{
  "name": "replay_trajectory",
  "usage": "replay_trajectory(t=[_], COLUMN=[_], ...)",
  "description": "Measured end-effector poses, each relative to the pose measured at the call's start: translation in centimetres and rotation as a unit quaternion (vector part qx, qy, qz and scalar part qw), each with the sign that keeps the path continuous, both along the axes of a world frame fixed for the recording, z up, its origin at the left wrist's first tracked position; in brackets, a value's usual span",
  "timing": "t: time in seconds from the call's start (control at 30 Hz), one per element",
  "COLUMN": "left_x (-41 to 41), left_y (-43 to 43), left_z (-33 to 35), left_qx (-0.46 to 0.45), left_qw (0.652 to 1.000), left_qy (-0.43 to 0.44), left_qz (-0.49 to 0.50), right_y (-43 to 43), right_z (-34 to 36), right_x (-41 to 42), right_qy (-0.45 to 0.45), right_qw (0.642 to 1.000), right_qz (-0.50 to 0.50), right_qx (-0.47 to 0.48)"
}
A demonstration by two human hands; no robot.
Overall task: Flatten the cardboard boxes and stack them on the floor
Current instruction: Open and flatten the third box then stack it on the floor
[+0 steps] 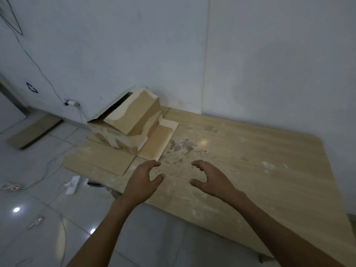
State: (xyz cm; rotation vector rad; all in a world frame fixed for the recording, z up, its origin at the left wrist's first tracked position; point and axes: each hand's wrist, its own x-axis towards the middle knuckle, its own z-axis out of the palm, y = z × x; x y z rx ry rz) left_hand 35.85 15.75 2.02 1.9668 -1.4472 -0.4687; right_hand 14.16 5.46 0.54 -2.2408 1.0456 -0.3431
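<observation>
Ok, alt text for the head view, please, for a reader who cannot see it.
A person's left hand and right hand, both empty with fingers curved, reach over a dusty wooden table toward cardboard boxes piled at its far left corner by the wall. A flat cardboard piece and a power strip lie on the tiled floor at left.

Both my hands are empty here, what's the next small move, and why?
Probably reach forward and lift the top box off the open box beneath it: the left hand and right hand hover empty over the table, and neither box looks flattened yet.
</observation>
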Motion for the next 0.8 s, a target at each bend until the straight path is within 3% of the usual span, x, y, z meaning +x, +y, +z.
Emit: replay_trajectory(t=[0.2, 0.53, 0.63, 0.8], left_x=[10.6, 31.0, 35.3, 39.2], left_y=[-3.9, -10.5, -12.2, -14.7], left_z=[-0.3, -2.0, -2.1, -2.3], left_qx=[-0.044, -0.079, -0.093, -0.116], left_qw=[0.999, 0.989, 0.976, 0.968], left_qy=[0.011, -0.115, -0.189, -0.208], left_qz=[0.027, -0.042, -0.051, -0.08], right_y=[-3.6, -6.1, -6.4, -6.7], right_z=[0.0, -0.7, -0.5, -1.2], right_x=[10.6, 30.1, 35.0, 40.8], right_qy=[0.004, 0.0, 0.0, 0.017], right_qw=[1.0, 0.997, 0.995, 0.978], right_qz=[0.0, -0.064, -0.07, -0.123], right_qx=[-0.008, -0.039, -0.068, -0.165])
